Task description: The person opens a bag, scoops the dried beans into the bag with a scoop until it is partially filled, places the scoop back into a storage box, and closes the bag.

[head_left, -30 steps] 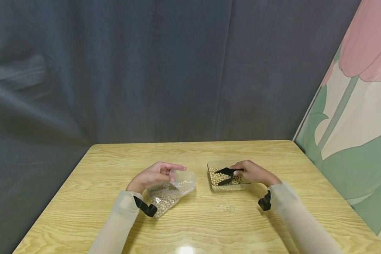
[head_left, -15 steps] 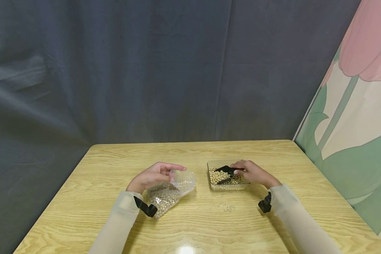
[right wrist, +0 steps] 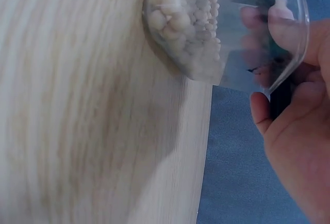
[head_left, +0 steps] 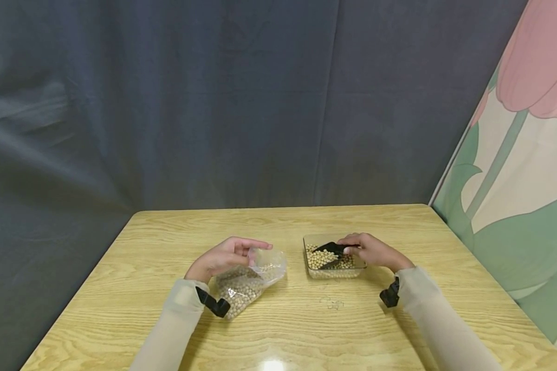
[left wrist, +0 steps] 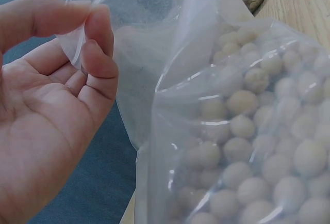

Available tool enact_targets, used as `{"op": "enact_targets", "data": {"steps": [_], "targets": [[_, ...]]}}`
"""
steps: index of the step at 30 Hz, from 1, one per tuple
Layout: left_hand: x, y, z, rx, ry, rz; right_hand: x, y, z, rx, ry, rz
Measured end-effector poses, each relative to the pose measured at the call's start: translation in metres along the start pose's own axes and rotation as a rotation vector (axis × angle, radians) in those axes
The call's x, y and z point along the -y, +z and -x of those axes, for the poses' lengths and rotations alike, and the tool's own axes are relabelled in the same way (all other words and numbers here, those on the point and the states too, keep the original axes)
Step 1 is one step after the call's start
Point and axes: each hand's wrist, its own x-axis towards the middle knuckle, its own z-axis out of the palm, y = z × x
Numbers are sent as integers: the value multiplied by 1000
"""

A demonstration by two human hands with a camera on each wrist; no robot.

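Note:
With thumb and fingers my left hand [head_left: 220, 258] pinches the rim of a clear plastic bag [left wrist: 180, 105], whose mouth gapes toward the right. Pale round beans, like soybeans [left wrist: 289, 167], fill the lower part of the bag, which lies on the table. My right hand [head_left: 373, 251] grips the handle of a black scoop [head_left: 330, 248] inside a clear rectangular container [head_left: 336, 274]. Beans lie in the scoop's bowl and around it. In the right wrist view the container's clear wall [right wrist: 227, 59] stands in front of some of the fingers and the scoop handle.
Small clear bits, perhaps rubber bands [head_left: 331, 303], lie in front of the container on the wooden table [head_left: 278, 335]. A dark curtain [head_left: 241, 103] hangs behind the table, and a flower-patterned panel [head_left: 529, 206] stands on the right.
The scoop has tilted and shifted slightly within the container, and more beans show in its bowl. My right hand has moved a little to the right. The left hand and bag stay put.

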Motion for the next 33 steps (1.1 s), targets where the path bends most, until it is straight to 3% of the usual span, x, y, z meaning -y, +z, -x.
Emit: {"op": "enact_targets", "data": {"steps": [12, 20, 33], "targets": [[-1, 1, 0, -10, -15, -10, -3, -5, 2, 8, 11, -57], [-3, 2, 0, -46, -63, -8, -6, -6, 1, 12, 9, -88], [-2, 2, 0, -24, -35, 24, -6, -8, 1, 9, -1, -93]]}}
